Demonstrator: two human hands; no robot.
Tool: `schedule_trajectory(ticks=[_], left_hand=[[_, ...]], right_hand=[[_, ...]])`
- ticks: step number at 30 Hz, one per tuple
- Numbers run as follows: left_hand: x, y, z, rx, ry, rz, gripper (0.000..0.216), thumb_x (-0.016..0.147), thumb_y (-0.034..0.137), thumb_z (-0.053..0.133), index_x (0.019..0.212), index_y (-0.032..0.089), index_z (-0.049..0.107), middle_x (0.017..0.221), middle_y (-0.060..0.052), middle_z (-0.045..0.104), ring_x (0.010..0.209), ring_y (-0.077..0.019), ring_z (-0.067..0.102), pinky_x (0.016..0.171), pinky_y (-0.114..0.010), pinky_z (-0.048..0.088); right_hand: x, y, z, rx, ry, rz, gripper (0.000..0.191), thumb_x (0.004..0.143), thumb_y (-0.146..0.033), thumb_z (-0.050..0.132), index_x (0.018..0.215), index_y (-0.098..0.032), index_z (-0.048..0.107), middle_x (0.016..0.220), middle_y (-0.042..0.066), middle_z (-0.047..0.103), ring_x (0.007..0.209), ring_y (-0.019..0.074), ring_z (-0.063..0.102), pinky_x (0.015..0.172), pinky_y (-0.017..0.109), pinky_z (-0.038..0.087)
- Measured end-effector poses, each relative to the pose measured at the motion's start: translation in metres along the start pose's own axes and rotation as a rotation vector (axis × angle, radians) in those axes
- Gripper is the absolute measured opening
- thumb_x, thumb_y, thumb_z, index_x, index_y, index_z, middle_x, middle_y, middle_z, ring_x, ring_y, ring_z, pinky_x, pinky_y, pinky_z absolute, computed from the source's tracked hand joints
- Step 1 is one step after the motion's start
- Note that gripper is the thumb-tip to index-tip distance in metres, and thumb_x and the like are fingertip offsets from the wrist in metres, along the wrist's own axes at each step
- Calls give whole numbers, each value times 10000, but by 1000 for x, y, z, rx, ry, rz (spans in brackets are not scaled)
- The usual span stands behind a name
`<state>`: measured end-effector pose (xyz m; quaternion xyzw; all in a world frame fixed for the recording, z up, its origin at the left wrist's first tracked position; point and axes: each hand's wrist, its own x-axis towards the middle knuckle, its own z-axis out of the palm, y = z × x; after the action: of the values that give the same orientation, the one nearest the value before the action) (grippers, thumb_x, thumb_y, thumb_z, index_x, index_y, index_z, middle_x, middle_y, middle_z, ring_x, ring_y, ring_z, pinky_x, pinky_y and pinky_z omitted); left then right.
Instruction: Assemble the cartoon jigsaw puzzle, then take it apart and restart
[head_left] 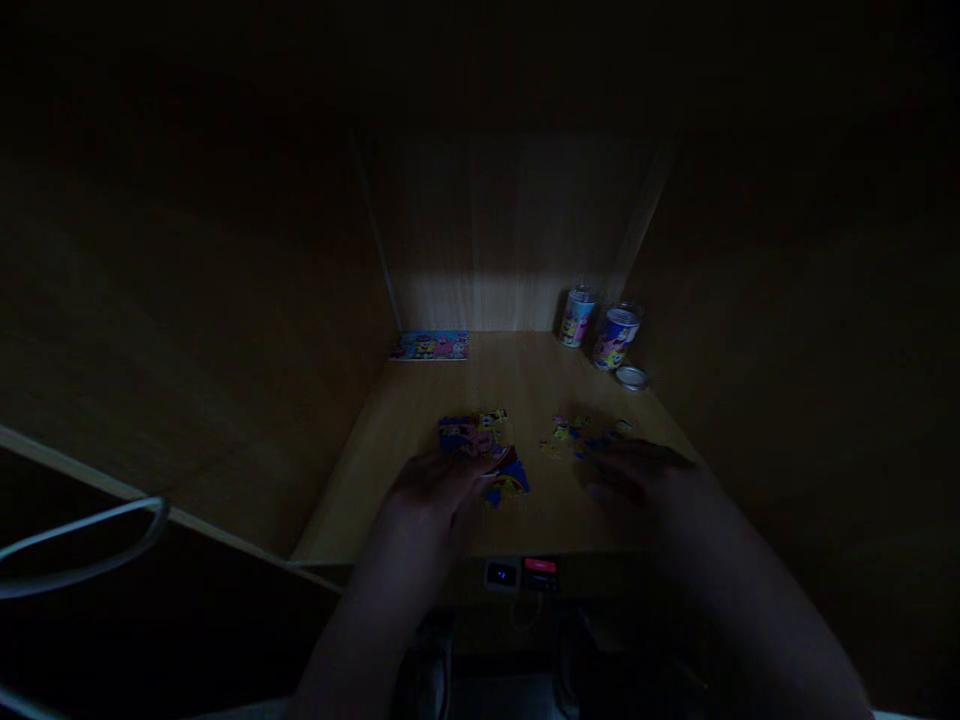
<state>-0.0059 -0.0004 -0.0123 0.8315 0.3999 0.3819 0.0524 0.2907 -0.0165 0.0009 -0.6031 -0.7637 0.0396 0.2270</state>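
A partly joined jigsaw puzzle in blue, pink and yellow lies on the wooden board. My left hand rests over its lower left side, fingers stretched out and touching it, hiding part of it. A blue and yellow section shows just right of those fingertips. My right hand hovers low over the board, with thumb and fingers apart. Beyond its fingertips lie several loose jigsaw pieces. The light is very dim, and anything small under either hand is hidden.
A printed picture sheet lies at the back left. Two cartoon-printed tins stand at the back right, a round metal lid before them. Wooden panels enclose the sides and back. Small lit devices sit below the front edge.
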Motion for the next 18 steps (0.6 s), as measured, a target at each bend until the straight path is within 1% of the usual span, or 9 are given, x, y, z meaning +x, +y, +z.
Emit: schedule_trajectory(ticks=[2,3,5,6,8,10,14,16,18], left_hand=[[0,5,5,11,-1,61,393,1050,98,639,1394,273,713,1189,-65,819,1056,-243,781,933,-432,663],[0,8,7,10,2,89,401,1037,74,640,1385,260,711,1178,-69,821,1044,-243,780,932,-428,661],[0,14,13,6,-4,119,384,1017,45,643,1338,239,720,1138,-72,824,1019,-246,779,920,-424,657],[-1,16,16,5,-13,124,355,1013,43,647,1302,231,729,1112,-71,824,1009,-250,780,908,-424,655],[-2,18,21,-10,-29,126,290,1016,54,653,1233,226,741,1063,-63,824,975,-245,783,882,-413,655],[-3,19,25,-26,-23,123,276,1027,72,657,1246,224,731,1088,-66,824,984,-238,787,880,-398,659],[-4,23,30,-3,46,76,380,1038,129,700,1405,217,661,1290,-114,793,1110,-252,783,922,-383,668],[-3,29,31,-12,36,40,320,1029,159,734,1337,235,688,1206,-83,814,1054,-243,792,893,-370,668],[-1,36,33,-61,15,24,175,1025,176,750,1186,237,716,1047,-38,822,950,-221,795,829,-345,661]], right_hand=[[-1,-19,-2,50,41,-26,245,945,-229,769,1182,-243,828,1240,107,827,1068,296,808,918,412,655],[-1,-30,-2,124,43,-59,265,936,-200,783,1194,-249,818,1233,88,830,1077,276,806,940,392,650],[-1,-50,-1,303,-40,-153,322,934,-147,793,1226,-283,793,1198,26,834,1057,213,803,939,323,636],[0,-58,0,354,-63,-176,288,948,-131,781,1187,-289,796,1135,2,839,1004,187,804,904,295,631],[1,-66,3,363,-52,-193,196,983,-103,728,1053,-269,806,1010,-8,831,909,169,795,823,276,615],[2,-67,3,362,-53,-208,185,988,-88,714,976,-252,799,968,-12,823,871,160,788,780,260,598],[0,-53,-6,357,-29,-208,221,959,-62,733,1032,-258,804,989,-26,839,863,146,802,754,227,588],[-2,-45,-13,311,33,-165,215,942,-58,737,994,-254,808,929,-32,841,803,145,804,723,221,587],[-4,-39,-19,291,79,-93,191,942,-94,749,1002,-263,815,931,-31,851,788,152,813,731,229,599]])
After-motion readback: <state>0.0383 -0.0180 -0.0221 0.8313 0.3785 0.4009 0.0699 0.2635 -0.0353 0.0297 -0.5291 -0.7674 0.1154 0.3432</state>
